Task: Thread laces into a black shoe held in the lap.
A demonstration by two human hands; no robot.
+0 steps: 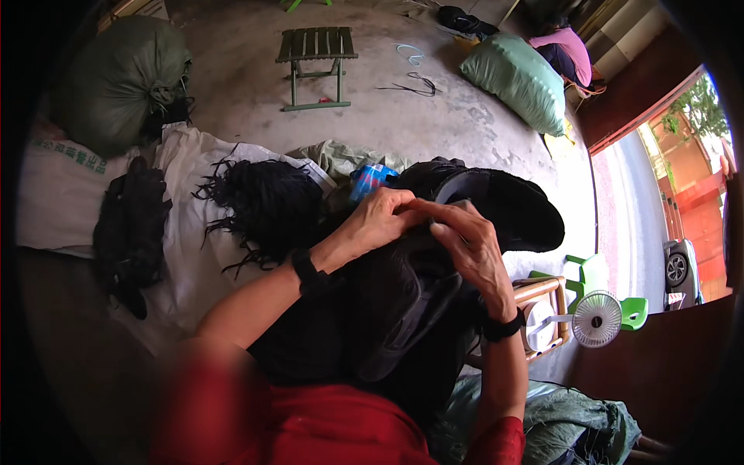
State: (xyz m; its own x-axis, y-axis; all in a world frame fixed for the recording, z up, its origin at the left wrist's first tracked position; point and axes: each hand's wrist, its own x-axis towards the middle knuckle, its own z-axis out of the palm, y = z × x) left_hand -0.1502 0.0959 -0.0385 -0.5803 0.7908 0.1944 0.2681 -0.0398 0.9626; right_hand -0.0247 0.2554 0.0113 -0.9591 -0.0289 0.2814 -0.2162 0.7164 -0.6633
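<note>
My left hand [377, 215] and my right hand [470, 239] meet above my lap, fingertips pinched close together. What they hold between them is too small and dark to make out. Under them lies a black fabric piece with stitched seams [399, 306]. Just beyond my right hand, a black curved piece with a rounded end [521, 211] sticks out to the right. A blue packet with red marks [370, 182] is behind my left hand. To the left, a heap of black strips [267, 198] rests on white sacking [194, 167].
A bundle of black pieces [133, 225] and a full dark green sack [128, 85] are at left. Ahead stands a slatted folding stool [316, 48]. A pale green sack [518, 81] lies near a crouching person in pink [568, 54]. At right are a white fan [597, 318] and green chairs [593, 273].
</note>
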